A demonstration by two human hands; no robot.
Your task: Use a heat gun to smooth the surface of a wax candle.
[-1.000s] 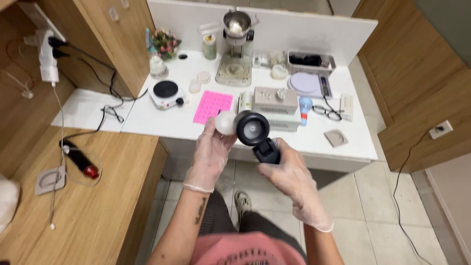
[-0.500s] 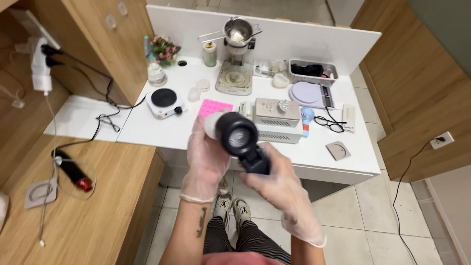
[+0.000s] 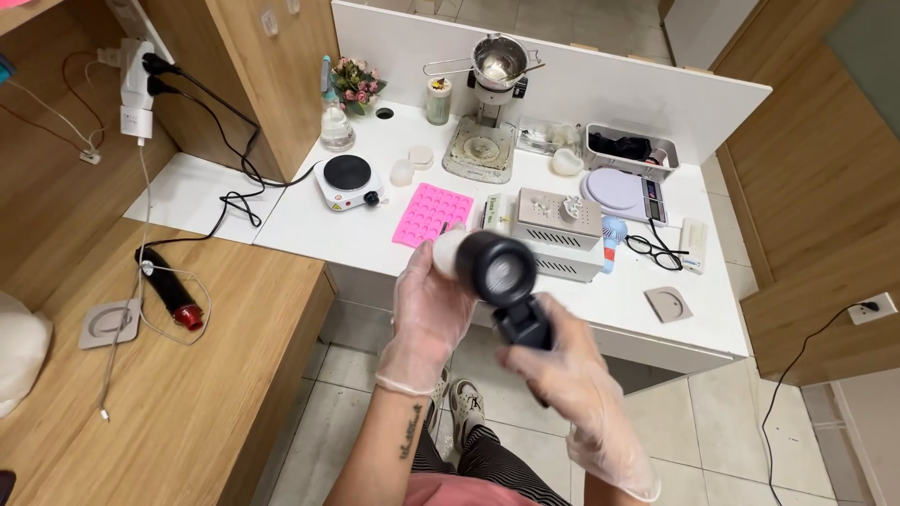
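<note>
The right hand (image 3: 572,375) has its fingers wrapped tight around the black handle of a heat gun (image 3: 502,281). The round mouth of the gun faces up toward the camera. The left hand (image 3: 431,314) is curled around a small white cup (image 3: 448,253), which sits right beside the gun's mouth, touching it or nearly so. Both hands wear thin clear gloves. The gun and the cup are held up in the air, in front of the white table (image 3: 309,220), not resting on it.

To do this well, I think the right hand should keep a firm hold low on the handle, away from the mouth, since that end may get hot. The left hand should hold the cup by its sides and keep it level, so nothing inside tips out. Thin gloves would not stop heat, so the fingers should stay clear of the air stream.

On the table behind the hands lie a pink mold (image 3: 428,214), a small hot plate (image 3: 349,180), a white box machine (image 3: 558,230), a round scale (image 3: 621,194) and a pair of glasses (image 3: 653,251). A metal pot (image 3: 497,58) stands at the back.
</note>
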